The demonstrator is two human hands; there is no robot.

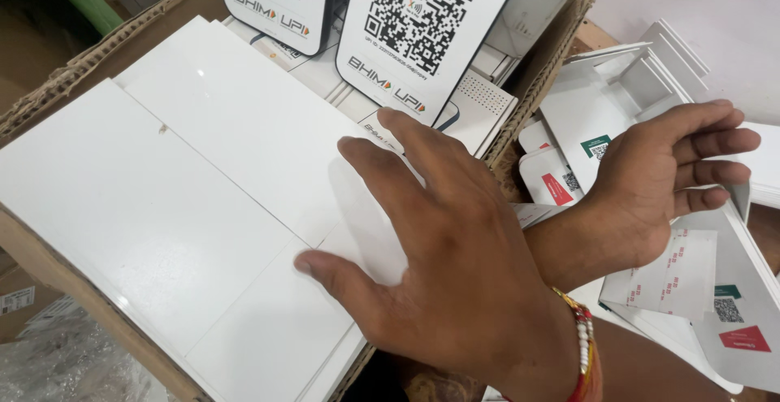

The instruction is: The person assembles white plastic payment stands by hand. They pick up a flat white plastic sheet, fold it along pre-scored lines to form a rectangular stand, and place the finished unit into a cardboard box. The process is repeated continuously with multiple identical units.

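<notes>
**Hands crossed, both open**

The right hand [439, 264] reaches across to the left, palm down, fingers spread flat, thumb out; a beaded thread band circles its wrist. The left hand [658, 179] lies beyond it to the right, forearm passing beneath, fingers extended together, palm downward, grasping nothing.

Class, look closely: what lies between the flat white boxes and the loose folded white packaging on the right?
The brown carton's frayed cardboard side wall runs between the white boxes and the folded packaging, as the head view shows.
</notes>
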